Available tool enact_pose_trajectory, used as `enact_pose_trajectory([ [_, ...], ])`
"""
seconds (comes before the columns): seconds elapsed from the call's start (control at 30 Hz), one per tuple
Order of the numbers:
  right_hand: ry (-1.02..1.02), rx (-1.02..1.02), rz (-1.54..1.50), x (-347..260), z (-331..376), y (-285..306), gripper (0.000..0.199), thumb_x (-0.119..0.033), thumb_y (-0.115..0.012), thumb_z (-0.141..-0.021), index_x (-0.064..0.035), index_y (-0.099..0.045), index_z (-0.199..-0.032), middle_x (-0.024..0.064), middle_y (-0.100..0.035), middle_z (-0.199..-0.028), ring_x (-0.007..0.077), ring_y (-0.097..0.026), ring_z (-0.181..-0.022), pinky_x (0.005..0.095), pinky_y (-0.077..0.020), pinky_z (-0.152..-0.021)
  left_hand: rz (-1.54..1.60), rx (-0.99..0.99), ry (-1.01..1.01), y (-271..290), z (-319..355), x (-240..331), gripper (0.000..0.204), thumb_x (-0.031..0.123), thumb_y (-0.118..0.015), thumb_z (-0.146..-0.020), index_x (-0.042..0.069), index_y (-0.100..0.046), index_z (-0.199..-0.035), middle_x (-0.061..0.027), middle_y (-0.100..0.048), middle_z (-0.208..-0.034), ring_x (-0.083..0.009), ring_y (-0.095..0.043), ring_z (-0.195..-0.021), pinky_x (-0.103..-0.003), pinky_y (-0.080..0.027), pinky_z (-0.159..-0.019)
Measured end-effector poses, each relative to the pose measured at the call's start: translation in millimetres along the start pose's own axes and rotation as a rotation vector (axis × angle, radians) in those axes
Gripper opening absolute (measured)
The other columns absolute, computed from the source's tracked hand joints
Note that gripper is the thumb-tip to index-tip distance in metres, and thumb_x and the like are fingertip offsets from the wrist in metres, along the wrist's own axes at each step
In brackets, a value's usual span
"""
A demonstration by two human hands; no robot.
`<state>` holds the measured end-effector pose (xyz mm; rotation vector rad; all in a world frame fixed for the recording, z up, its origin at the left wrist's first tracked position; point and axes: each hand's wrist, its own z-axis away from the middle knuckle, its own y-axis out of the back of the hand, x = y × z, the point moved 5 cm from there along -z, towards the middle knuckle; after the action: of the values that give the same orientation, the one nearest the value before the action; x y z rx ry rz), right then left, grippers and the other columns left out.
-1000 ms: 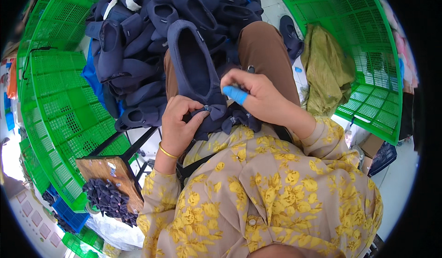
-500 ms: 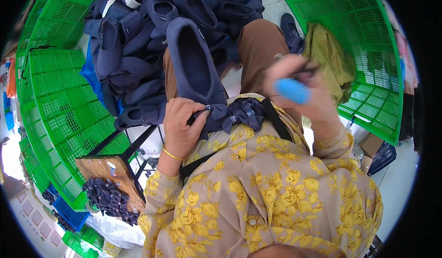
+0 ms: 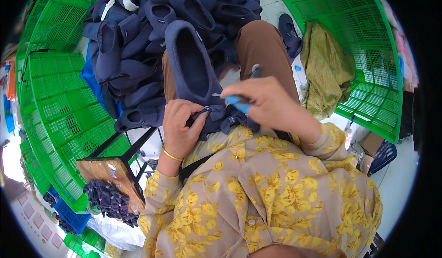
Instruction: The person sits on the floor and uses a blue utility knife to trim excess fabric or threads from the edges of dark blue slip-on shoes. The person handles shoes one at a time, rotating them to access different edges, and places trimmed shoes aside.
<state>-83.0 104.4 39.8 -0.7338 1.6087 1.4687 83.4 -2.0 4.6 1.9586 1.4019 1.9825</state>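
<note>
A navy slip-on shoe [image 3: 173, 50] lies over my lap with its toe toward me. Pinched at that toe by my left hand [image 3: 177, 124] is a small navy fabric bow [image 3: 212, 115] with a shiny bit at its middle. My right hand [image 3: 276, 103] is closed around a blue-handled tool [image 3: 239, 104], whose thin metal tip reaches the shoe near the bow. A dark object with a metallic end [image 3: 256, 71] sticks out beyond the right hand; its kind is unclear. More navy bows [image 3: 237, 121] rest on my lap, partly under the right hand.
A heap of navy shoes [image 3: 138, 41] lies beyond my knees. Green plastic crates [image 3: 55, 83] stand at left, with another green crate [image 3: 373, 96] at right beside an olive cloth [image 3: 327, 73]. At lower left, a wooden board [image 3: 99, 168] bears a pile of navy bows [image 3: 108, 198].
My right hand has come left and inward from above the right thigh, bringing the tool tip to the shoe's toe. The left hand keeps its pinch there.
</note>
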Motion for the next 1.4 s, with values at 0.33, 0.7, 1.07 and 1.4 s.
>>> enact_pose_trajectory([
  [0.33, -0.021, -0.114, 0.146, 6.0, 0.1, -40.7, 0.021, -0.004, -0.063, -0.072, -0.0029, -0.063, -0.094, 0.0158, -0.067, -0.083, 0.0348, -0.065, -0.080, 0.0431, -0.0523, -0.073, -0.026, -0.012, -0.032, 0.3, 2.8, -2.0, 0.020, -0.004, -0.073, -0.066, 0.004, -0.065, -0.083, -0.0076, -0.057, -0.079, -0.0215, -0.054, -0.072, -0.030, -0.044, -0.064],
  [0.7, -0.039, -0.102, 0.112, 5.7, -6.5, -39.3, 0.013, -0.002, -0.060, -0.072, 0.0014, -0.064, -0.084, 0.0223, -0.066, -0.081, 0.0390, -0.064, -0.079, 0.0451, -0.0519, -0.074, -0.010, 0.005, 0.007, -0.8, 3.1, -2.0, 0.018, 0.001, -0.076, -0.067, 0.006, -0.065, -0.081, -0.0053, -0.058, -0.077, -0.0242, -0.054, -0.075, -0.034, -0.040, -0.067],
  [1.07, -0.136, -0.261, 0.309, 3.7, -30.7, -53.4, 0.013, -0.004, -0.060, -0.070, 0.0005, -0.065, -0.081, 0.0238, -0.065, -0.078, 0.0386, -0.064, -0.075, 0.0450, -0.0514, -0.069, -0.039, -0.008, -0.020, -4.8, 2.7, -1.7, 0.018, 0.000, -0.074, -0.067, 0.006, -0.065, -0.081, -0.0068, -0.059, -0.080, -0.0262, -0.054, -0.077, -0.035, -0.041, -0.069],
  [1.4, -0.189, -0.289, 0.130, 9.6, -26.7, -38.4, 0.018, -0.006, -0.061, -0.079, 0.0003, -0.068, -0.095, 0.0197, -0.068, -0.087, 0.0375, -0.065, -0.086, 0.0442, -0.0501, -0.079, -0.021, 0.051, 0.023, 1.5, 12.8, -2.7, 0.020, 0.000, -0.077, -0.068, 0.005, -0.069, -0.085, -0.0075, -0.060, -0.084, -0.0251, -0.056, -0.079, -0.033, -0.045, -0.067],
])
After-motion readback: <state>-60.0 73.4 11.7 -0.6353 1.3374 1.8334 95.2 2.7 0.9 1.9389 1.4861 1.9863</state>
